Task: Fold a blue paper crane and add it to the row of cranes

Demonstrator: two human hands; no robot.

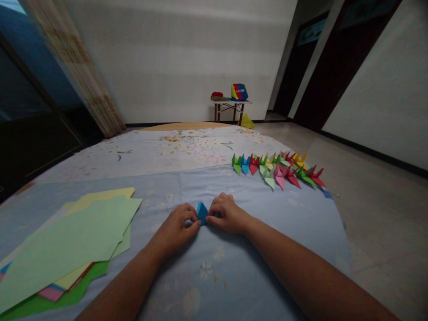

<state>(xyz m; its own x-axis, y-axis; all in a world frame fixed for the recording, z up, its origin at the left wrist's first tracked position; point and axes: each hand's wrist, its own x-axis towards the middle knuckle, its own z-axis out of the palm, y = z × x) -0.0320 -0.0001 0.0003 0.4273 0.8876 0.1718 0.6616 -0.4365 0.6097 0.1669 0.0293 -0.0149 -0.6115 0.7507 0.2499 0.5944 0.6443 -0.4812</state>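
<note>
A small piece of folded blue paper [202, 213] sits between my hands over the cloth-covered table, its tip pointing away from me. My left hand [182, 223] pinches its left side between thumb and fingers. On the opposite edge, my right hand [227, 213] grips the paper with thumb and fingertips. The fingers partly cover the lower sides of the paper, so its full fold is hidden.
Several folded paper cranes [279, 175] in many colours stand in rows at the right. A stack of coloured paper sheets [76, 236] lies at the left, pale green on top. Farther off, a small table [230, 102] by the wall bears a colourful box [239, 92].
</note>
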